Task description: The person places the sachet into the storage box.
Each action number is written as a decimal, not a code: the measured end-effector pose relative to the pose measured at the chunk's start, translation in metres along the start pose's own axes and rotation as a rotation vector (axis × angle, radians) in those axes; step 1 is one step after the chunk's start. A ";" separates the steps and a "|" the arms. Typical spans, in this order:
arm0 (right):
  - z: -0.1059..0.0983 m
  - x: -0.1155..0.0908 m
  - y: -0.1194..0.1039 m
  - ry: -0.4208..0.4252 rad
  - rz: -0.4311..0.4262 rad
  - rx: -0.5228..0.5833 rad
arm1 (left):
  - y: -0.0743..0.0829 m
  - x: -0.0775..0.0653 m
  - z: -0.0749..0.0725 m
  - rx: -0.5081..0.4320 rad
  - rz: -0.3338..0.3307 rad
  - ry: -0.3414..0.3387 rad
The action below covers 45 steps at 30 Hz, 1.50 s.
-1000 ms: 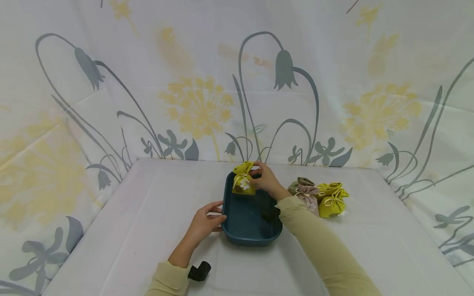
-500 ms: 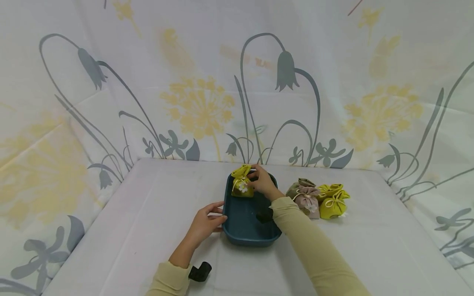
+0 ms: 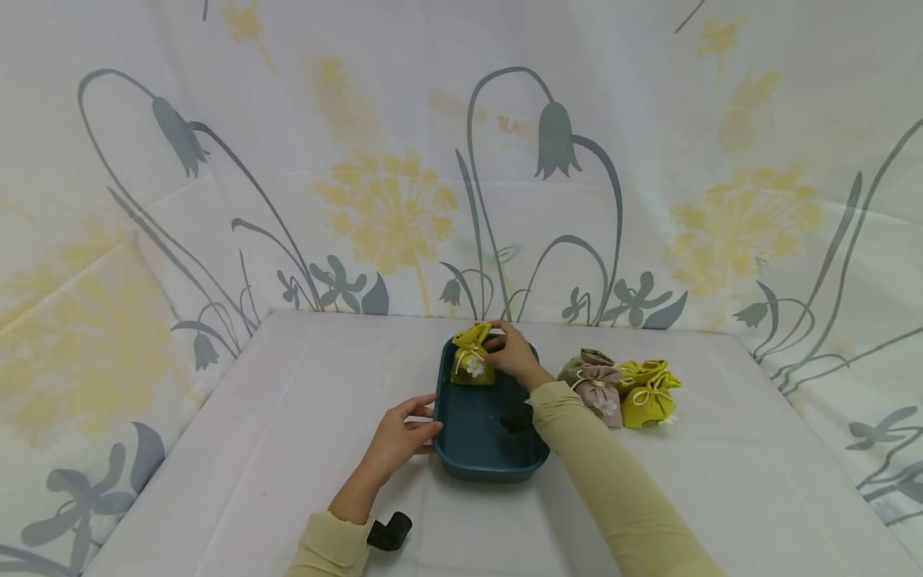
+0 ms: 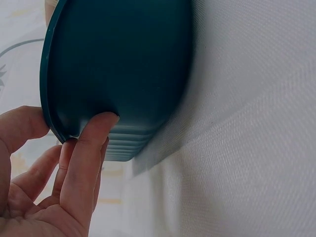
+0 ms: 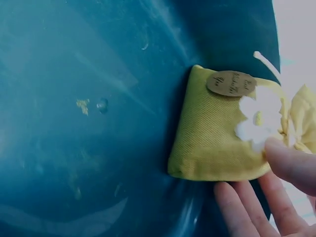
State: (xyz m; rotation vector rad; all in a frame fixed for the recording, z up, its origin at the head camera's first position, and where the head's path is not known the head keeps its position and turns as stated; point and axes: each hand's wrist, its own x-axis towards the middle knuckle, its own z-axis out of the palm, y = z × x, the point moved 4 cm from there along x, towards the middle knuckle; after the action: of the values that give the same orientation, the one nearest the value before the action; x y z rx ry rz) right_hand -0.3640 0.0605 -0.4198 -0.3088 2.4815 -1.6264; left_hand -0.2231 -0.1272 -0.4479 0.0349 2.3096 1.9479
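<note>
A deep teal plastic tray [image 3: 476, 433] with rounded corners stands on the white-covered table. My left hand [image 3: 397, 430] pinches its left rim; in the left wrist view the fingertips [image 4: 101, 123] lie against the tray's wall. At the far left end inside the tray sits a small yellow drawstring pouch [image 5: 217, 133], bearing a white flower and an oval brown tag. My right hand [image 3: 510, 353] holds this pouch by its right side near the tied neck, thumb on the front beside the flower. The other fingers are partly hidden behind it.
To the right of the tray, several drawstring pouches stand close together: yellow ones [image 3: 646, 403], a pinkish one [image 3: 600, 393] and an olive-brown one [image 3: 570, 369]. Black wrist cameras [image 3: 389, 531] stick out from both sleeves. A flower-printed cloth [image 3: 404, 120] rises behind the table.
My right hand has shifted slightly left and lowered the yellow pouch a little in the tray; over the last half second it barely moves. The left hand stays at the rim.
</note>
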 end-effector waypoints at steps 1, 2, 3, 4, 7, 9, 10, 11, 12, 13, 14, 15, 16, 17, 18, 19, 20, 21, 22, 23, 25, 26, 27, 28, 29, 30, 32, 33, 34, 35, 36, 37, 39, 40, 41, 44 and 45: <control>-0.002 0.000 0.000 -0.001 0.001 0.007 | 0.000 0.000 0.000 0.001 -0.001 0.001; -0.003 -0.001 0.000 0.000 0.003 0.013 | 0.000 0.000 0.000 0.003 -0.002 0.002; -0.005 -0.002 -0.001 0.000 0.004 0.017 | 0.001 0.000 0.000 0.005 -0.001 0.004; -0.007 -0.003 -0.001 0.001 0.002 0.016 | 0.001 -0.001 0.000 0.008 0.001 0.005; -0.013 -0.005 -0.002 -0.001 -0.005 0.020 | 0.001 -0.001 0.000 0.009 -0.004 0.012; -0.016 -0.008 -0.002 -0.003 0.001 0.037 | 0.001 0.000 0.000 0.009 -0.002 0.013; -0.017 -0.009 -0.003 -0.004 0.003 0.045 | 0.001 0.000 0.000 0.009 -0.003 0.012; -0.018 -0.011 -0.003 -0.011 0.005 0.062 | 0.001 0.000 0.000 0.005 -0.010 0.015; -0.019 -0.012 -0.004 -0.017 0.009 0.085 | 0.001 0.000 0.000 0.006 -0.009 0.014; -0.020 -0.014 -0.004 -0.021 0.011 0.100 | 0.000 0.001 0.000 0.005 -0.008 0.013; -0.020 -0.016 -0.005 -0.029 0.012 0.120 | 0.000 0.001 0.000 0.006 -0.006 0.011; -0.021 -0.019 -0.006 -0.035 0.006 0.125 | 0.000 0.001 0.001 0.005 -0.004 0.011; -0.021 -0.021 -0.007 -0.040 0.001 0.124 | 0.000 0.001 0.001 0.004 -0.004 0.011; -0.022 -0.024 -0.008 -0.048 -0.007 0.123 | -0.001 0.001 0.001 0.003 -0.003 0.011; -0.022 -0.026 -0.009 -0.050 -0.013 0.118 | -0.001 0.001 0.001 0.002 -0.003 0.011; -0.022 -0.029 -0.010 -0.050 -0.018 0.102 | -0.001 0.001 0.001 0.002 -0.003 0.011; -0.022 -0.032 -0.011 -0.055 -0.023 0.091 | -0.001 0.001 0.001 0.002 -0.002 0.012; -0.021 -0.035 -0.012 -0.057 -0.028 0.077 | -0.001 0.001 0.002 0.002 -0.002 0.013; -0.021 -0.038 -0.014 -0.062 -0.034 0.071 | -0.001 0.001 0.002 0.004 -0.003 0.014; -0.020 -0.041 -0.015 -0.064 -0.036 0.074 | -0.001 0.001 0.001 0.004 -0.002 0.015; -0.018 -0.046 -0.018 -0.069 -0.042 0.079 | -0.001 0.001 0.001 0.008 0.000 0.016; -0.017 -0.049 -0.020 -0.073 -0.050 0.085 | -0.001 0.000 0.001 0.008 0.002 0.018; -0.017 -0.052 -0.021 -0.074 -0.059 0.090 | -0.001 0.001 0.001 0.009 0.002 0.018; -0.016 -0.054 -0.022 -0.075 -0.067 0.093 | -0.001 0.001 0.001 0.010 0.001 0.019; -0.016 -0.056 -0.022 -0.077 -0.075 0.098 | -0.001 0.001 0.001 0.009 0.002 0.020; -0.016 -0.059 -0.023 -0.081 -0.082 0.099 | -0.001 0.001 0.001 0.010 -0.001 0.021; -0.015 -0.064 -0.024 -0.089 -0.094 0.099 | -0.001 0.001 0.002 0.009 -0.004 0.022; -0.016 -0.067 -0.025 -0.095 -0.101 0.101 | -0.001 0.001 0.002 0.009 -0.005 0.022; -0.016 -0.069 -0.025 -0.101 -0.104 0.109 | -0.001 0.001 0.002 0.009 -0.006 0.022; -0.016 -0.072 -0.025 -0.105 -0.108 0.114 | -0.001 0.001 0.002 0.007 -0.005 0.022; -0.016 -0.074 -0.026 -0.107 -0.113 0.116 | -0.001 0.001 0.002 0.007 -0.004 0.022; -0.016 -0.077 -0.026 -0.113 -0.122 0.118 | -0.001 0.001 0.002 0.006 -0.002 0.021; -0.017 -0.081 -0.027 -0.118 -0.135 0.119 | 0.000 0.001 0.002 0.005 0.003 0.021; -0.017 -0.084 -0.027 -0.117 -0.136 0.118 | 0.000 0.000 0.002 0.003 0.006 0.021; -0.018 -0.086 -0.027 -0.117 -0.138 0.114 | 0.000 0.000 0.002 0.003 0.008 0.021; -0.019 -0.095 -0.026 -0.120 -0.131 0.117 | 0.000 -0.001 0.002 0.006 0.008 0.025; -0.019 -0.098 -0.025 -0.120 -0.129 0.122 | 0.000 -0.001 0.002 0.006 0.007 0.026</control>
State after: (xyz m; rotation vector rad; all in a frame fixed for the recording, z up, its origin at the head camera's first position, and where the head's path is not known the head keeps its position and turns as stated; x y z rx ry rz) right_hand -0.2720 0.0932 -0.3871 -0.5426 2.3057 -1.7440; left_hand -0.2220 -0.1258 -0.4483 0.0186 2.3346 1.9563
